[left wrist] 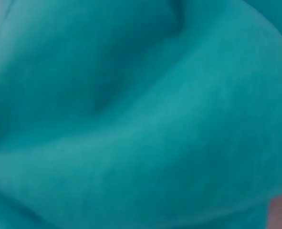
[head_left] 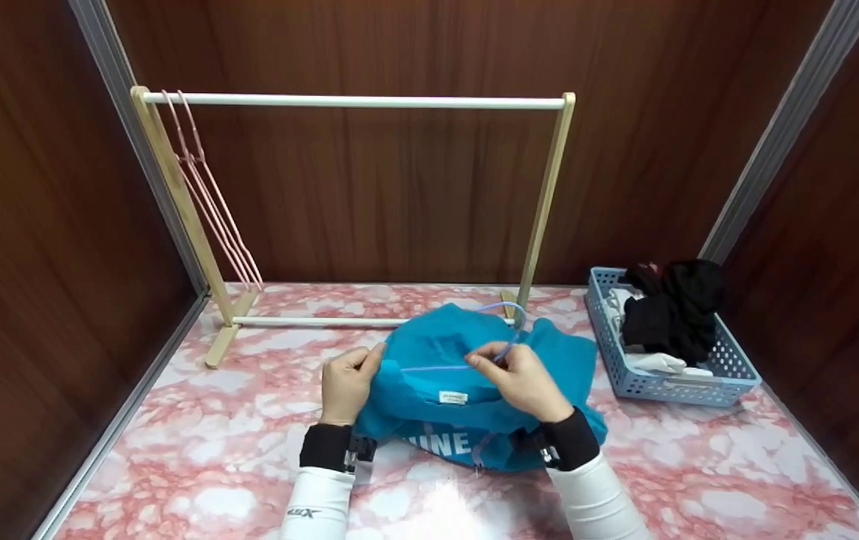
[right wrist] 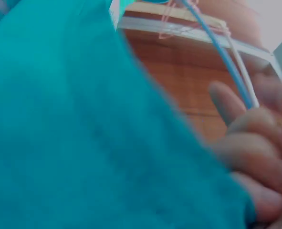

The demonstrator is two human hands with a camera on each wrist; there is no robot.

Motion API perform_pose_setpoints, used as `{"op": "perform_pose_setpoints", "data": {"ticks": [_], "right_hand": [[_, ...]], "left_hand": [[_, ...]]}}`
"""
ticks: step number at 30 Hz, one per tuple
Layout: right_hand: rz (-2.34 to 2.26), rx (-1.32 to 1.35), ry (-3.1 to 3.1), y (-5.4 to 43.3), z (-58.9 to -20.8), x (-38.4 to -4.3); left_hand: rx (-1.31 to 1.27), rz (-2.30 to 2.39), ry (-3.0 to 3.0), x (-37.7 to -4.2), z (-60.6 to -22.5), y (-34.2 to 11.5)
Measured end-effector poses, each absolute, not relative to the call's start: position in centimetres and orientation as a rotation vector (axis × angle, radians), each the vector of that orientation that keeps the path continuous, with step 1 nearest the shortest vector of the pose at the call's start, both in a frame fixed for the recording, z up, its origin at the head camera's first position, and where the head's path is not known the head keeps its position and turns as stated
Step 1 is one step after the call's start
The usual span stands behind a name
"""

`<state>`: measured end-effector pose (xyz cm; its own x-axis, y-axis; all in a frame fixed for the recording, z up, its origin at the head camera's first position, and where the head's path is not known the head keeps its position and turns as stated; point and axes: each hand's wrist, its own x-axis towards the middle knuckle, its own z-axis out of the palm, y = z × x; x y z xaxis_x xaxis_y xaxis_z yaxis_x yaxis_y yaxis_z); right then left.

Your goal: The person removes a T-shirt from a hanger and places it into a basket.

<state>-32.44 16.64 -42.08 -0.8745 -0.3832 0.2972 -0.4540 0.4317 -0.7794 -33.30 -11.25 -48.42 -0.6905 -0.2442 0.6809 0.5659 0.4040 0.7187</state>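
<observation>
A teal shirt (head_left: 440,337) with a white neck label (head_left: 453,397) and white printed letters lies bunched over the table in the head view. My left hand (head_left: 346,382) grips the cloth at the left end of its neck opening. In my right hand (head_left: 521,379) a light blue-purple clothes hanger (head_left: 437,368) is pinched between thumb and fingers. The hanger's hook curves up beyond that hand, and its left end runs into the neck opening, where cloth hides it. Teal cloth fills nearly all of the left wrist view. The right wrist view shows curled fingers (right wrist: 255,148) around the hanger.
Behind the shirt stands a clothes rack with a white top rail (head_left: 354,101) and wooden legs. Pink hangers (head_left: 215,202) hang at its left end. A blue basket (head_left: 737,367) of black and white clothes sits on the right. Brown panels enclose the marbled table (head_left: 234,420).
</observation>
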Motion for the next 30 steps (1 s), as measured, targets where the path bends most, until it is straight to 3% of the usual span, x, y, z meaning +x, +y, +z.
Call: {"op": "perform_pose_setpoints", "data": {"ticks": [10,16,30], "right_hand": [[1.333,0.892,-2.702,18.3,-42.0,-32.9],[1.323,0.853,-2.672,19.7,-41.5,-33.2],[1.79,0.756,-2.106,21.6,-41.3,-33.4]], "left_hand": [[-0.219,-1.357,-1.659,-34.3,-49.4,-10.8],[-0.061,-1.288,-1.691,-34.4,-49.9,-11.9],[0.088,-1.223,-2.002,-34.7,-51.8,-11.7]]}}
